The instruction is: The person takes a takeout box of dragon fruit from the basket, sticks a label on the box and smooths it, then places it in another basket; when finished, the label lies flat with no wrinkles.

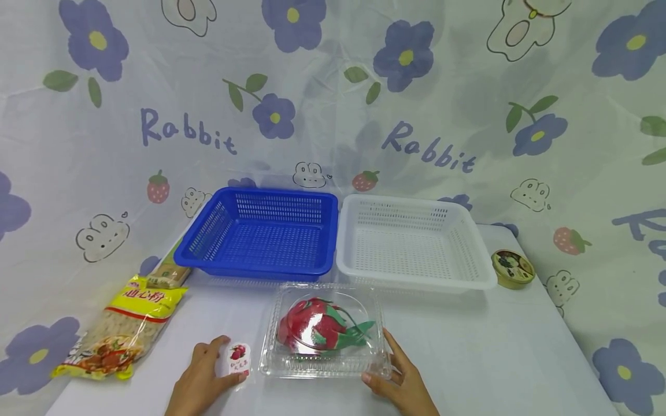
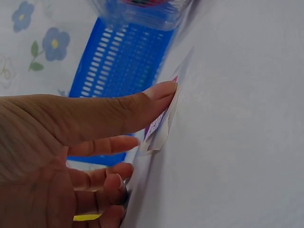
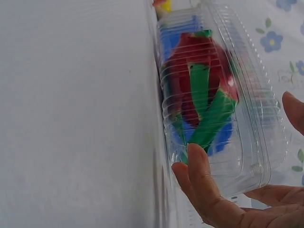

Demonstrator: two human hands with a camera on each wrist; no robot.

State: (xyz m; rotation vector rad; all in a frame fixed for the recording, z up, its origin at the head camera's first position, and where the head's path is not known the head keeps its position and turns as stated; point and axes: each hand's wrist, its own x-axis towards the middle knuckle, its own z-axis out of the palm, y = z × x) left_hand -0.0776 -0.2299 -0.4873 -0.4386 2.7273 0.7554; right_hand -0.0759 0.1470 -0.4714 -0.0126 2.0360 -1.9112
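Observation:
A clear plastic clamshell box (image 1: 325, 370) sits on the white table with a red dragon fruit (image 1: 312, 323), green-leaved, inside. My right hand (image 1: 403, 381) holds the box at its front right corner, thumb at the front and fingers along the side. In the right wrist view, fingertips (image 3: 197, 156) touch the clear wall. Left of the box, my left hand (image 1: 200, 375) grips a small white label (image 1: 239, 358) with a dragon fruit picture between thumb and index finger. The left wrist view shows the thumb (image 2: 159, 92) over the label, whose clear backing (image 2: 161, 135) bends up.
Behind the box stand a blue basket (image 1: 255, 268) and a white basket (image 1: 416, 280), side by side. A yellow-topped food bag (image 1: 125, 329) lies at the left, another packet (image 1: 169, 274) behind it. A round tin (image 1: 512, 268) rests at the right edge. Printed cloth (image 1: 333, 115) hangs behind.

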